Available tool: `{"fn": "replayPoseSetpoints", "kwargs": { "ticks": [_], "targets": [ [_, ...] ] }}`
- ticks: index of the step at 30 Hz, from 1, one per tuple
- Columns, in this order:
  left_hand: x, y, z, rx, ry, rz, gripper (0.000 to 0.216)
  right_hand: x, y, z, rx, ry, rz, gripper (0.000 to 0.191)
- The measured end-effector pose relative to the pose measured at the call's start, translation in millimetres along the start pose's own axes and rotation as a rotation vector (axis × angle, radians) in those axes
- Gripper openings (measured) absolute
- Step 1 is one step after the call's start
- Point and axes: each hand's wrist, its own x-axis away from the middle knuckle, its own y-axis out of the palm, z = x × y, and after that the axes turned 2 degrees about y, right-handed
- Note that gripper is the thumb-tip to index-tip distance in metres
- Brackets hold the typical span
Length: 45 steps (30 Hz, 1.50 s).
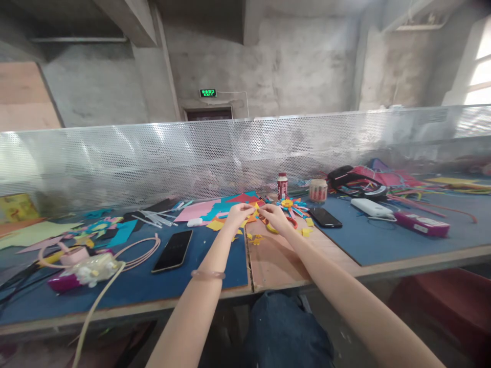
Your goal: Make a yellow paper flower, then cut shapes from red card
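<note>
Two hands, left hand (238,212) and right hand (275,214), pinch a yellow paper scrap (255,207) just beside the paper flower (288,204); shaping seems underway, needing steady fingertips.

One camera, worn on the person's head, looks forward and slightly down across the blue-topped wooden workbench (134,286) toward the perforated metal screen (153,153) and the grey concrete wall (307,61) behind it. The left hand (238,213) and right hand (275,217), reached out over the bench, appear small at mid-frame, well away from the lens.
</note>
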Motion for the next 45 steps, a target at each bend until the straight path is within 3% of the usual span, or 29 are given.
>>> {"fn": "replayPoseSetpoints", "kwargs": {
  "ticks": [14, 23, 28, 33, 35, 38, 45],
  "targets": [
    [-2, -1, -5, -0.01, -0.01, -0.023, 0.02, -2, -3, 0, 0.131, -0.046, 0.014, 0.022],
    [0, 6, -2, -0.059, 0.066, 0.062, 0.011, 0, 5, -2, 0.206, -0.079, 0.16, 0.012],
    [-1, 4, -1, -0.011, 0.012, 0.112, 0.017, 1, 3, -7, 0.072, -0.024, 0.101, 0.031],
    [-4, 0, -4, 0.1, 0.004, 0.029, 0.027, 2, -3, -10, -0.44, 0.215, -0.063, 0.032],
    [-4, 0, -4, 0.101, 0.016, 0.003, 0.027, 3, -5, -10, -0.532, 0.263, -0.121, 0.03],
    [-3, 1, -3, 0.091, 0.031, -0.021, 0.025, 4, -5, -9, -0.558, 0.295, -0.167, 0.029],
    [0, 4, 3, 0.087, 0.031, -0.002, 0.019, 1, -1, -5, -0.5, 0.215, -0.072, 0.033]
  ]
}}
